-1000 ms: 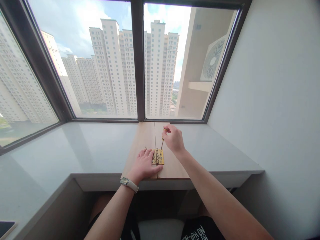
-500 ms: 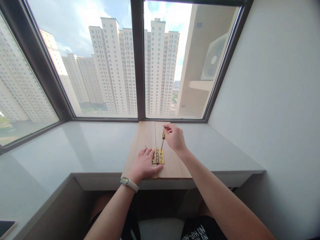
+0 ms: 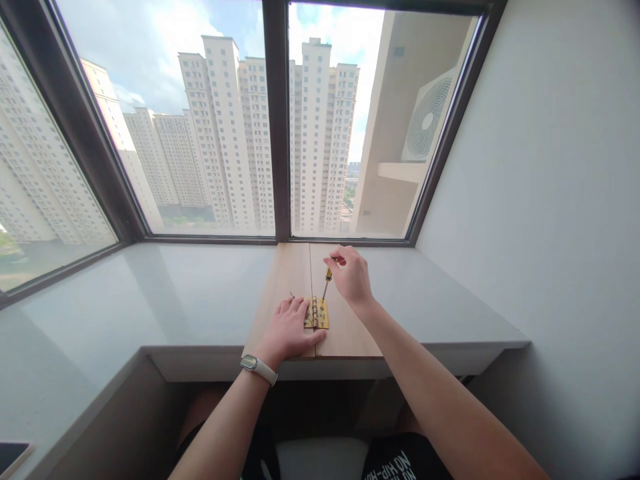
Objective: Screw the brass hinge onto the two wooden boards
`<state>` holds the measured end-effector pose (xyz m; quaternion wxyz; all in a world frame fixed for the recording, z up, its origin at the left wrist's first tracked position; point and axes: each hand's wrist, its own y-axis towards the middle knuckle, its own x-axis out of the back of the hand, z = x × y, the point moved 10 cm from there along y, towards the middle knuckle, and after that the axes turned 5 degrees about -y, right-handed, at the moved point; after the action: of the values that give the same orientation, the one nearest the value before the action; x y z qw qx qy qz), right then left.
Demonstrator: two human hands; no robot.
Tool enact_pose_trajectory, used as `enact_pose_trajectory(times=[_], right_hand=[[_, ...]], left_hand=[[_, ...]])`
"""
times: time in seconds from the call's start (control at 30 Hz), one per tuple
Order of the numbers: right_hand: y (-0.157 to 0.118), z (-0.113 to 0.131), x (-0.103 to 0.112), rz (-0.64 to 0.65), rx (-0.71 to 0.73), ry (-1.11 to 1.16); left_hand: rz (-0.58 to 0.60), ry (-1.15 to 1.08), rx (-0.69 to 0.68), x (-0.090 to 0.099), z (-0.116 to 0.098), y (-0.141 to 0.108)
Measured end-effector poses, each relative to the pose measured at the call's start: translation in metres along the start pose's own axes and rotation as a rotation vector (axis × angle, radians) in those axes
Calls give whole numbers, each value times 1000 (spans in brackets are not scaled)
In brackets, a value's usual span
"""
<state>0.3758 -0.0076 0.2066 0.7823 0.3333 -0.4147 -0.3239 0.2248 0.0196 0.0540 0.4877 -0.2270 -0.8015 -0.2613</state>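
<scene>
A brass-coloured hinge [image 3: 323, 319] lies unfolded across the seam between two pale wooden boards [image 3: 345, 337]. My left hand [image 3: 287, 328] rests flat with fingers apart, partly covering the hinge's left leaf and the left board. In my right hand [image 3: 351, 275] is a screwdriver [image 3: 328, 274] with a yellow and black handle, pinched near its top end. Its shaft slants down to the upper part of the hinge's right leaf, where several small screws or holes show. Whether the tip sits in a screw head is too small to tell.
The boards lie on a white windowsill ledge [image 3: 200, 293] against dark window frames [image 3: 281, 133]. A small thin object [image 3: 293, 295] lies just beyond my left fingers. A white wall [image 3: 540, 167] bounds the right side. A dark flat object [image 3: 14, 457] sits at the lower left.
My right fingers have turned slightly round the screwdriver's handle, and its top leans a little more to the right. My left hand and the hinge have stayed put.
</scene>
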Motion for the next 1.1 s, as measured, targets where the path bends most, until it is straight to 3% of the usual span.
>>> enact_pose_trajectory(times=[0.2,0.67,1.1], right_hand=[[-1,2,-8,99,1,81],[3,-5,0,-8,-6,41],[-3,-7,-1,10,-20,97]], left_hand=[[6,-1,1,0,0,-1],[2,-12,-2,2,-1,-2],[7,-15,-3,2,-1,-1]])
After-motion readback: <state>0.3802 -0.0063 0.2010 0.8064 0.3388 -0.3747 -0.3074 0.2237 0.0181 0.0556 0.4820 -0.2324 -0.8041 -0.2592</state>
